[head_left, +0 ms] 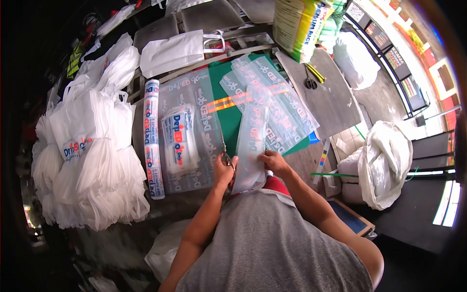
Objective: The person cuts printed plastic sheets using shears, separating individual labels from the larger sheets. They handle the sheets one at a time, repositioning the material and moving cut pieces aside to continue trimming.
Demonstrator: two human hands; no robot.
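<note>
My left hand (224,172) is closed round the handles of a pair of scissors (224,147), blades pointing away from me along the left side of a clear printed plastic strip (252,129). Between thumb and fingers, my right hand (274,162) pinches that strip's right edge near my body. More printed plastic sheets (292,119) lie fanned out beyond it on a green mat (222,75). An orange reflective band (221,104) crosses the mat, partly under the plastic. Left of the scissors, a stack of folded printed plastic (180,138) rests on a larger clear printed sheet (199,97).
A printed plastic roll (152,138) lies along the left, beside a big bundle of white bags (97,160). One white bag (172,52) is at the back. Black-handled scissors (310,83) and a yellow cutter (316,73) lie back right, near a rice sack (296,29). White sacks (384,160) stand right.
</note>
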